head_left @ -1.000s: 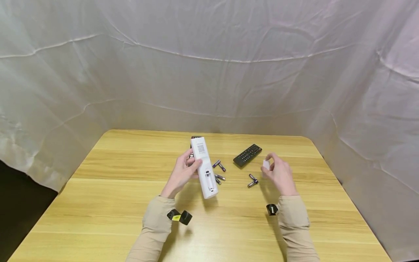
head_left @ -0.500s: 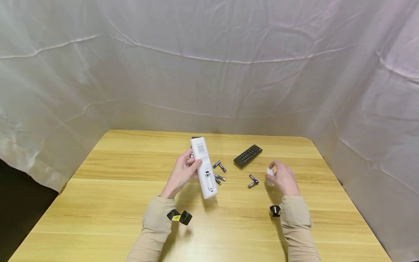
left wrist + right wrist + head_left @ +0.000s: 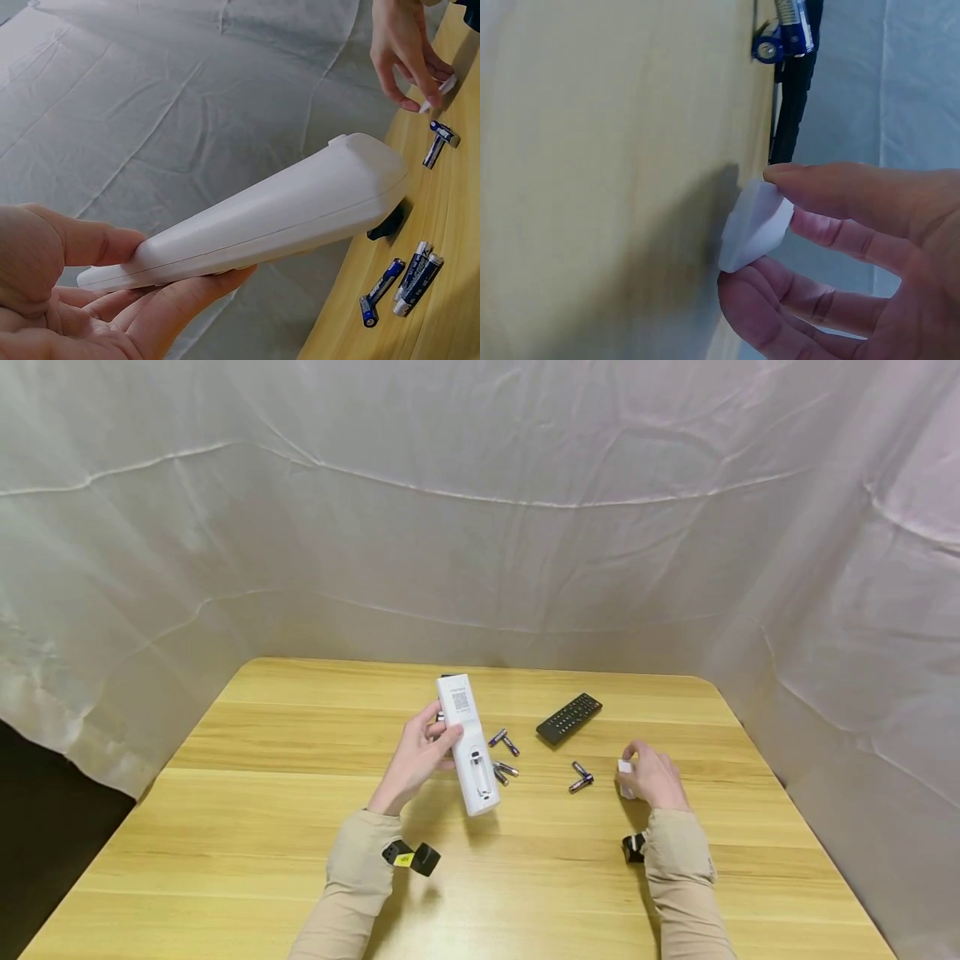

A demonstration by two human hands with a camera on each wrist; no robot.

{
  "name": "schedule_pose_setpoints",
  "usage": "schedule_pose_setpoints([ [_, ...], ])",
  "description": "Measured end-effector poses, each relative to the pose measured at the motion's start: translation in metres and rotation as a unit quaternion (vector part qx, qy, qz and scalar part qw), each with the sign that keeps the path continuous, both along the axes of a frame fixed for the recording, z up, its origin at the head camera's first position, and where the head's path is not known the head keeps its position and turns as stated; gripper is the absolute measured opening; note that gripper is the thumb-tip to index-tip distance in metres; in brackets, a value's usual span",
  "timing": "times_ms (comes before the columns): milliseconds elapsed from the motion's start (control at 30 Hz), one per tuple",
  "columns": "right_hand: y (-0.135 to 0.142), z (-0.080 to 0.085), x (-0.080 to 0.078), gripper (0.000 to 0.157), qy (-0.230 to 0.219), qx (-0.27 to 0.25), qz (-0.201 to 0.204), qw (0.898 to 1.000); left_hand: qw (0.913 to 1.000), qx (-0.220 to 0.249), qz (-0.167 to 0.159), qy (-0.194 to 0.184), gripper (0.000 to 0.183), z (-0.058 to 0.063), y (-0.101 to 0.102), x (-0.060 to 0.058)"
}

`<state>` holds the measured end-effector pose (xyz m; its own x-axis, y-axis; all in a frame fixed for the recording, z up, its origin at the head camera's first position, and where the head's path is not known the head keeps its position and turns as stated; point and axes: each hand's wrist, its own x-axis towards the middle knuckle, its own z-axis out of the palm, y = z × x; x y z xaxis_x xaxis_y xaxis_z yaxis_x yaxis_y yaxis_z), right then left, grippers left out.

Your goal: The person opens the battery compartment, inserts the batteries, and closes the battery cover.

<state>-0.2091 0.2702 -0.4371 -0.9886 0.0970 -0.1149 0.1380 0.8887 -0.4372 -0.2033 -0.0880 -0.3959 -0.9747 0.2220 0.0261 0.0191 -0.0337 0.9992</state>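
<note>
My left hand (image 3: 411, 758) grips a white remote control (image 3: 463, 727) above the table, thumb on its back and fingers beneath. Its back faces up, showing a printed code and an uncovered battery compartment (image 3: 481, 774) with no battery visible inside. In the left wrist view the remote (image 3: 262, 214) appears side-on between thumb and fingers. To the right, my right hand (image 3: 654, 778) pinches a small white battery cover (image 3: 625, 782) close to the table. The right wrist view shows that cover (image 3: 756, 225) held between thumb and fingertips, tilted; whether it touches the wood is unclear.
A black remote (image 3: 569, 719) lies at the back right. Another dark remote (image 3: 440, 717) is mostly hidden behind the white one. Several batteries lie between the hands: one pair (image 3: 511, 746), another (image 3: 506, 768), and a third (image 3: 581, 783) closer to the right hand. Curtains surround the wooden table (image 3: 262, 777).
My right hand has moved down toward the near side and slightly right, carrying the battery cover lower toward the tabletop. The left hand and white remote have stayed put.
</note>
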Motion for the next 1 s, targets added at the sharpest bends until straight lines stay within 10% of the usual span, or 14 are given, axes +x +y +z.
schedule_pose_setpoints([
  [1000,0.0021,-0.0049,-0.0013,0.030,-0.011,0.003,0.022,1.000,1.0000,0.002,0.000,-0.002,0.054,0.0008,-0.0005,0.0008],
])
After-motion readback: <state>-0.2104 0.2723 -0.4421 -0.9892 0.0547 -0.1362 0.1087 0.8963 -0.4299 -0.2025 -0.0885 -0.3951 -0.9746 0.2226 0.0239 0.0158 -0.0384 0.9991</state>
